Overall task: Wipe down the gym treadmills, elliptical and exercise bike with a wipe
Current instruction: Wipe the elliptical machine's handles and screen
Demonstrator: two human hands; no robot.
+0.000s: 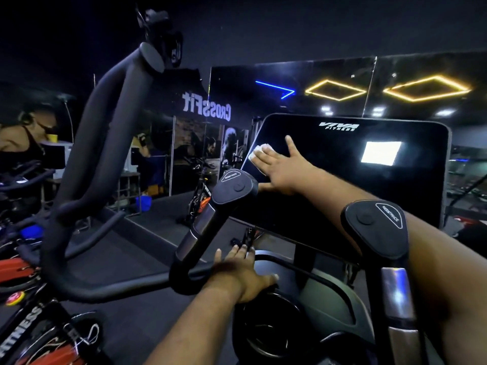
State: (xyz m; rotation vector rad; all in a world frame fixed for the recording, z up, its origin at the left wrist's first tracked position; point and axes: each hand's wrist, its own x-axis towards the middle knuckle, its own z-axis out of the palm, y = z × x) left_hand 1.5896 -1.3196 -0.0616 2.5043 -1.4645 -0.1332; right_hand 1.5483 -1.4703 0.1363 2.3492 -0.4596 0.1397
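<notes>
From the head camera, the person's right hand [279,164] lies flat with its fingers straight, pressing a small white wipe [259,151] against the lower left part of the big dark console screen [369,180], just inside its left edge. The wipe peeks out past the fingertips, so most of it sits under the palm side of the fingers. The left hand [242,272] rests lower down on the machine's dark housing [303,306], fingers straight and holding nothing, apparently bracing. Two resistance grips [379,227] stand between the person and the screen. To do this step well, I'd say keep the palm flat and sweep in overlapping passes across to the lit patch [380,152] and the far edge, then take the grips themselves. The reaching forearm passes close to the right-hand grip, so it could knock it.
</notes>
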